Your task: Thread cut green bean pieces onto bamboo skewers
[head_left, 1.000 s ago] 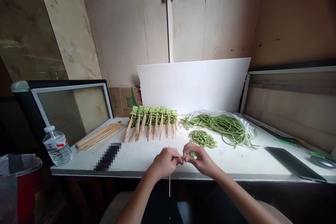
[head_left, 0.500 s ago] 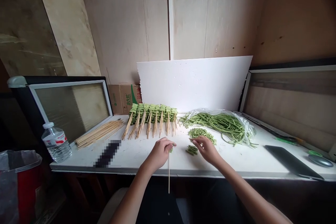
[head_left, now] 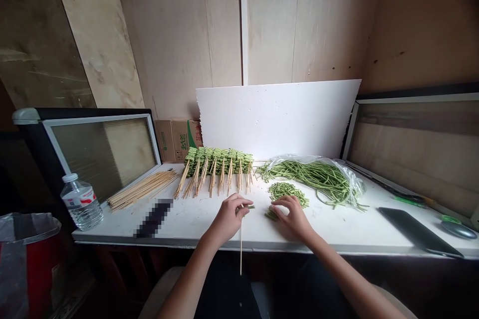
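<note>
My left hand (head_left: 229, 217) is closed on a thin bamboo skewer (head_left: 241, 251), which points down past the table's front edge. A short green bean piece (head_left: 251, 207) sticks out at its fingertips. To the right, my right hand (head_left: 294, 215) hovers low over a few cut bean pieces (head_left: 270, 214), its thumb and forefinger curved and slightly apart. The hand partly hides these pieces. Just behind it lies a larger heap of cut bean pieces (head_left: 286, 190).
Finished bean skewers (head_left: 219, 159) are stacked at the back. Bare skewers (head_left: 142, 189) and a water bottle (head_left: 80, 204) are on the left. Long beans (head_left: 314, 177) lie in a clear bag at the back right, near a dark flat object (head_left: 417, 232). White board (head_left: 277, 117) stands behind.
My right hand has lowered slightly toward the small group of cut pieces. A green bean piece now shows more clearly at my left fingertips; the skewer has barely moved.
</note>
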{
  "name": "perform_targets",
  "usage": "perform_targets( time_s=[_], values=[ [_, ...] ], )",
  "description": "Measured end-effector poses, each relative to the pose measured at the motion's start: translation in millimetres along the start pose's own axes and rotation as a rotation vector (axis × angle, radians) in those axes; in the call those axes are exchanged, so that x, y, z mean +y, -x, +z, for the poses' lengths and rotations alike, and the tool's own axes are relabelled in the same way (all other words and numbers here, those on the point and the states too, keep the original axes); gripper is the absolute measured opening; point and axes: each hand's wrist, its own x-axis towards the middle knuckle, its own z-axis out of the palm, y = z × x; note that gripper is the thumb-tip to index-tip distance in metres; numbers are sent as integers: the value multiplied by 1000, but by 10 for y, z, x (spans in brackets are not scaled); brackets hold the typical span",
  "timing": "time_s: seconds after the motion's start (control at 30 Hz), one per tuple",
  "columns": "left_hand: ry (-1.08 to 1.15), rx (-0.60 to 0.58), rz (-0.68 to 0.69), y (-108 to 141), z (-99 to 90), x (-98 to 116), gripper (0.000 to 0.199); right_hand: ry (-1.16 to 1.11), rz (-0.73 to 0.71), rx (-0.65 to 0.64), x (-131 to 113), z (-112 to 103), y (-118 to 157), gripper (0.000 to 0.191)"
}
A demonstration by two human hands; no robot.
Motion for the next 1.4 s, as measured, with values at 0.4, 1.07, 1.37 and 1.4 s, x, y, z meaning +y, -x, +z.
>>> perform_targets(
  time_s=[0.4, 1.07, 1.37, 1.4],
  values=[
    [49, 69, 78, 7, 96, 164, 22, -450, -123, -67, -855, -154, 48, 29],
    [-264, -111, 168, 127, 143, 281, 33, -335, -308, -101, -987, -254, 112, 21],
    [-164, -83, 155, 102, 93, 185, 31, -471, -203, -114, -816, -360, 21, 16],
    [-148, -68, 137, 93, 71, 168, 30, -463, -171, -74, -739, -362, -1, 17]
  ],
)
